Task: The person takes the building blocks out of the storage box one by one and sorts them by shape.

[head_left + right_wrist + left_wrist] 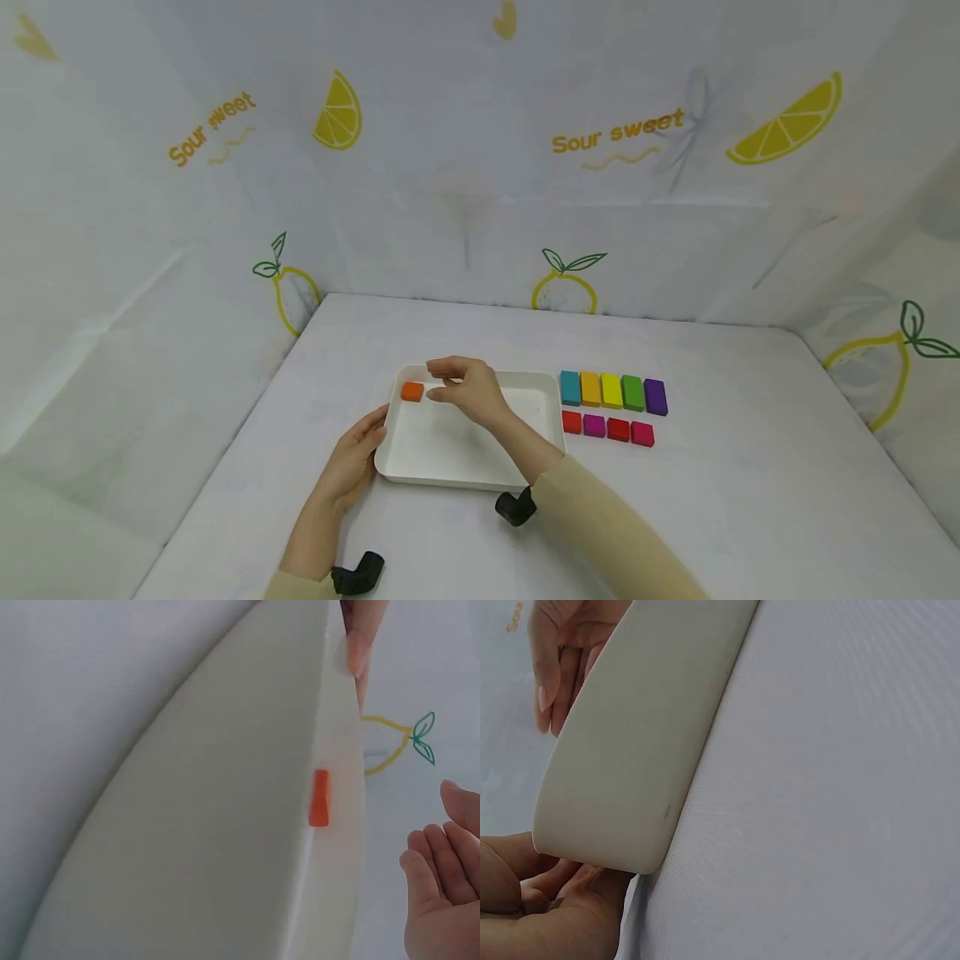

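A shallow white tray (450, 458) lies on the table, with one small orange block (412, 391) inside near its far left corner. My left hand (354, 458) grips the tray's left side; in the left wrist view its fingers bend against the tray's outer wall. Over the back part of the tray, my right hand (468, 392) hovers just right of the orange block. A gap shows between its thumb and fingers, and nothing is held there. The right wrist view shows the orange block (321, 798) apart from that right hand (446, 889).
Right of the tray stand two rows of coloured blocks: a back row with teal (570, 388), yellow (611, 391) and purple (656, 397) ones among several, and a front row of smaller red and magenta (594, 426) ones. A lemon-printed white curtain (450, 167) borders the white table (750, 467).
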{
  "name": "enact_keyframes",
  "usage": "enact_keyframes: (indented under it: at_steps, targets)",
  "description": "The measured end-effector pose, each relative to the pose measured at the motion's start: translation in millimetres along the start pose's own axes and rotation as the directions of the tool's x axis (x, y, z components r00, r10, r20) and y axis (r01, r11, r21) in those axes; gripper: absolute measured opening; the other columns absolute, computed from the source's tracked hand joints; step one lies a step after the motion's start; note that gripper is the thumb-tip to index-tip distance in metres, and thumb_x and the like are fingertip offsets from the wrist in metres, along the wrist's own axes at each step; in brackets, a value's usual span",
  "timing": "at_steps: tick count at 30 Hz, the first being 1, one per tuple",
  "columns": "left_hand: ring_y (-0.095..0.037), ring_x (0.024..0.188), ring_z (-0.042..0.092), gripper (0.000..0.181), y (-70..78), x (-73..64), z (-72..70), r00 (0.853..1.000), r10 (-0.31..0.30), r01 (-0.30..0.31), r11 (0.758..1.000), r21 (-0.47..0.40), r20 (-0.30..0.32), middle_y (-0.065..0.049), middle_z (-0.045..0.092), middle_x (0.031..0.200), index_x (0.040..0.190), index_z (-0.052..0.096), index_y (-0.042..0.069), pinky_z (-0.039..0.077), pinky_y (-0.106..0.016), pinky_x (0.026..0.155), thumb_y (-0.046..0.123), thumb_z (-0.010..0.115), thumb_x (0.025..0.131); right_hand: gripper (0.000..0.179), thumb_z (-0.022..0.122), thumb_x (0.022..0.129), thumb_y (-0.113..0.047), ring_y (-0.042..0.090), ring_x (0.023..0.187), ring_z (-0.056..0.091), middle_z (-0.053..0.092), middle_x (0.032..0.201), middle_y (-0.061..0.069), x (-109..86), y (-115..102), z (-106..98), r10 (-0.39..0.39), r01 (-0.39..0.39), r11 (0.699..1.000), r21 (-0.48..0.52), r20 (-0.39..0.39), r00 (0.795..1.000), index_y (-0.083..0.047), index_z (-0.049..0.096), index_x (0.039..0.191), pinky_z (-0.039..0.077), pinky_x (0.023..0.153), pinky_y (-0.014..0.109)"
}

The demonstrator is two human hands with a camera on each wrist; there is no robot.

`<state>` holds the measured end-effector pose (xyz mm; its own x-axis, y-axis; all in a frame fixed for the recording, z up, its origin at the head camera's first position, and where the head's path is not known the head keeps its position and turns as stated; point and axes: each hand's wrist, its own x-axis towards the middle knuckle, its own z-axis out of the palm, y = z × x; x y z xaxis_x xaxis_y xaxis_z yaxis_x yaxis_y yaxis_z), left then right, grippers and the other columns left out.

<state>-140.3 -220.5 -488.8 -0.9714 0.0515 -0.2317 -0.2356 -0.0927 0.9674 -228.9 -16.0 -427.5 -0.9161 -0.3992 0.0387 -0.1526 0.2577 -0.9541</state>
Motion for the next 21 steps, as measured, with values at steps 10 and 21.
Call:
enact_keyframes:
  at_steps: [10,21]
  targets:
    - [-0.031,0.151,0.025,0.052,-0.2,-4.9,1.1,1.0,0.005,-0.005,1.0,0.008,0.012,-0.016,0.023,0.164,0.156,0.022,0.005,0.04,-0.023,0.112,0.014,0.036,0.107,0.039,0.075,0.083,0.0,0.029,0.119,0.065,0.071,0.123,0.012,9.4,12,23,0.001,-0.003,0.999,-0.05,-0.039,0.999,-0.004,0.069,0.121,0.052,0.103,0.037]
    - [-0.03,0.149,0.027,0.05,0.1,-1.7,1.6,1.0,0.021,-0.021,1.0,-0.007,0.014,-0.016,0.024,0.164,0.156,0.023,0.005,0.043,-0.01,0.098,0.011,0.034,0.107,0.036,0.073,0.084,-0.002,0.028,0.12,0.064,0.07,0.125,0.012,18.6,27,32,-0.001,-0.002,0.998,-0.063,-0.051,0.999,-0.003,0.069,0.12,0.052,0.104,0.038]
